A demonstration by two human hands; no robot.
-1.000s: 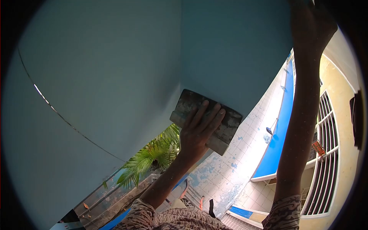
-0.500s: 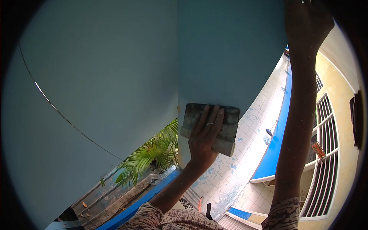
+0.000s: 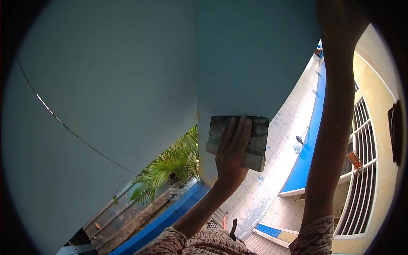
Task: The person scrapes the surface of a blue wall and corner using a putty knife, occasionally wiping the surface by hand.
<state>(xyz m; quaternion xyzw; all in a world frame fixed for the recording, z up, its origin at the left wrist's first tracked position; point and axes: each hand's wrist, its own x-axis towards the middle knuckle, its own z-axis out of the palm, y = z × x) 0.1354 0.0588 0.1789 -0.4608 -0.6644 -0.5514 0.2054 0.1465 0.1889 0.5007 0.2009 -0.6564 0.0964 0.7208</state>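
Observation:
My left hand (image 3: 234, 146) is on a flat, stained scraper blade (image 3: 259, 131) with a pale bar along its lower edge. Its fingers lie together over the blade, which rests against the lower part of the blue-green wall surface (image 3: 255, 63). My right arm reaches up along the right side, past the edge of that surface. At the top of the view, my right hand (image 3: 343, 19) is dark and partly cut off; its fingers cannot be made out.
Another pale blue surface (image 3: 106, 85) meets the wall at a corner on the left. Below are palm leaves (image 3: 170, 163), a blue ledge (image 3: 170, 214) and a tiled floor (image 3: 250, 187). A yellow building with barred windows (image 3: 359, 195) stands at the right.
My left hand and the blade have shifted slightly right in view, with the blade less tilted. My right hand's fingers, partly seen before, are now out of sight at the top edge.

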